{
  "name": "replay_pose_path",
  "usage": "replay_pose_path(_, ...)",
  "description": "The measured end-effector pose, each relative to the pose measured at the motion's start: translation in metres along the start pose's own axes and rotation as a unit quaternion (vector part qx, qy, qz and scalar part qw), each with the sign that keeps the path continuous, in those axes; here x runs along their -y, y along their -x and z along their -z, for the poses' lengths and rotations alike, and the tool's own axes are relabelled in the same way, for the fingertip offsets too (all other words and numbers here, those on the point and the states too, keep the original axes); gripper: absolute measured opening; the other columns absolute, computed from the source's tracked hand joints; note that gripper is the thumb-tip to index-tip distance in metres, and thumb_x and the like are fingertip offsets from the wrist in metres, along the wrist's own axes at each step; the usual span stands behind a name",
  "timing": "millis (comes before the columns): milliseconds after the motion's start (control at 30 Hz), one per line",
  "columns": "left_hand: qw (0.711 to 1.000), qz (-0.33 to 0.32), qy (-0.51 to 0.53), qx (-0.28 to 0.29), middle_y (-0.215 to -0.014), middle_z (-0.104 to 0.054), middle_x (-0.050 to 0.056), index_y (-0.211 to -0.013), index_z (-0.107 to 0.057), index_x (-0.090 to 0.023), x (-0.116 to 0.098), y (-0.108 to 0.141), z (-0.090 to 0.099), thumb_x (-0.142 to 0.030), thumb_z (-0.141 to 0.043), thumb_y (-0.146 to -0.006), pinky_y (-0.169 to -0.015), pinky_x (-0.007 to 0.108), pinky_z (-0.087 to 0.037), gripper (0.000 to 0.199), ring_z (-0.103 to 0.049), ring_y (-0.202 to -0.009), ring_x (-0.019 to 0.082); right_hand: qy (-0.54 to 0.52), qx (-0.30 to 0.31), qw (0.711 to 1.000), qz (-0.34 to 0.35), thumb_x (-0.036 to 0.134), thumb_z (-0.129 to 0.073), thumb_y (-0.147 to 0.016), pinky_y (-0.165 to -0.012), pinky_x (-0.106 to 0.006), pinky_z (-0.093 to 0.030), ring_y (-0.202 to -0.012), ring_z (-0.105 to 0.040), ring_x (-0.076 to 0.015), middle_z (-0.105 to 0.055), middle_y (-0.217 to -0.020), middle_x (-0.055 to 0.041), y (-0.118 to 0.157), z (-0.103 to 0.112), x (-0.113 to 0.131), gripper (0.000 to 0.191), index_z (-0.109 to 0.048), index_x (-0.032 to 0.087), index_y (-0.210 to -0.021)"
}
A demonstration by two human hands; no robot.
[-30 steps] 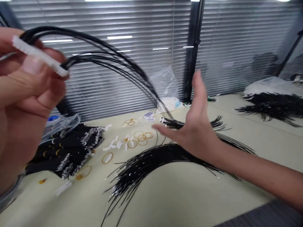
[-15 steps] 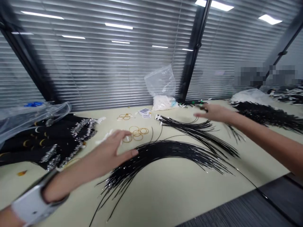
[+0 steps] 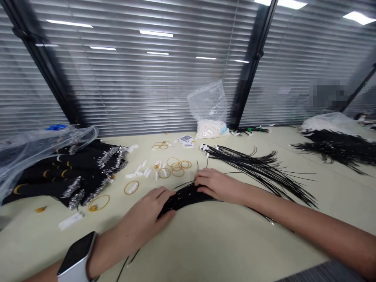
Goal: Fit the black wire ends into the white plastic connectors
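A thick bundle of black wires lies curved across the pale table. My left hand is closed round its left part, fingers over the top and thumb at the near side. My right hand grips the same bundle a little further right, its fingers curled over the wires. Both forearms cover much of the bundle's two ends. Just behind my right hand lies a second bundle of black wires with white connectors at its left end.
Yellow rubber bands and small white pieces lie behind my left hand. A clear bag of white parts stands by the window. Black bundles with silvery ends are at the left, more black wires at the right.
My left hand has closed on the curved bundle. My right hand has come left and down from above the second bundle and now holds the curved one too. The view has shifted slightly.
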State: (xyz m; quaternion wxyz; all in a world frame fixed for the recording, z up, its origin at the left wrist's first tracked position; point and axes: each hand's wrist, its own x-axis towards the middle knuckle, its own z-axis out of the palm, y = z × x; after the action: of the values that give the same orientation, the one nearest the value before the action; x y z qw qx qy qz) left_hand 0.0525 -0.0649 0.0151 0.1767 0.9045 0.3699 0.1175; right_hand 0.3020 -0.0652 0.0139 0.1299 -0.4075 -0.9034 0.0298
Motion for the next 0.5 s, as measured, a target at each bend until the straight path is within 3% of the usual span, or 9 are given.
replay_pose_path(100, 1.000, 0.001, 0.015, 0.006, -0.114, -0.059, 0.005, -0.120, -0.052, -0.024, 0.003, 0.007, 0.003, -0.021, -0.051, -0.086, -0.093, 0.036, -0.045, 0.035, -0.056, -0.103, 0.019, -0.004, -0.032, 0.999, 0.011, 0.021, -0.041, -0.094, -0.079, -0.032, -0.043, -0.084, -0.053, -0.0161, -0.059, -0.088, -0.0065, -0.006, -0.005, 0.000, 0.023, -0.061, 0.013, -0.086)
replay_pose_path(267, 1.000, -0.011, 0.018, -0.022, -0.119, -0.057, 0.004, -0.123, -0.049, -0.027, 0.016, 0.018, 0.019, -0.032, -0.046, -0.091, -0.093, 0.035, -0.044, 0.033, -0.054, -0.107, 0.019, -0.032, -0.111, 0.993, -0.034, 0.021, -0.033, -0.096, -0.073, -0.030, -0.043, -0.080, -0.052, -0.0148, -0.057, -0.086, -0.0070, -0.006, 0.016, 0.011, 0.025, -0.056, 0.014, -0.089)
replay_pose_path(433, 0.996, 0.020, -0.061, -0.064, -0.117, -0.060, 0.006, -0.118, -0.055, -0.023, 0.052, 0.017, 0.040, -0.043, -0.043, -0.091, -0.092, 0.036, -0.043, 0.036, -0.057, -0.105, 0.021, -0.076, -0.101, 0.991, -0.053, 0.020, -0.039, -0.094, -0.069, -0.024, -0.044, -0.074, -0.053, -0.0109, -0.058, -0.081, -0.0013, -0.008, 0.024, 0.018, 0.017, -0.054, 0.018, -0.085)
replay_pose_path(500, 0.994, 0.033, -0.072, -0.074, -0.114, -0.062, 0.007, -0.115, -0.058, -0.020, 0.068, 0.015, 0.045, -0.041, -0.043, -0.091, -0.091, 0.037, -0.043, 0.035, -0.058, -0.103, 0.022, -0.065, -0.134, 0.987, -0.058, 0.020, -0.039, -0.094, -0.066, -0.024, -0.044, -0.072, -0.053, -0.0112, -0.058, -0.080, -0.0016, -0.011, 0.025, 0.019, 0.016, -0.053, 0.018, -0.087)
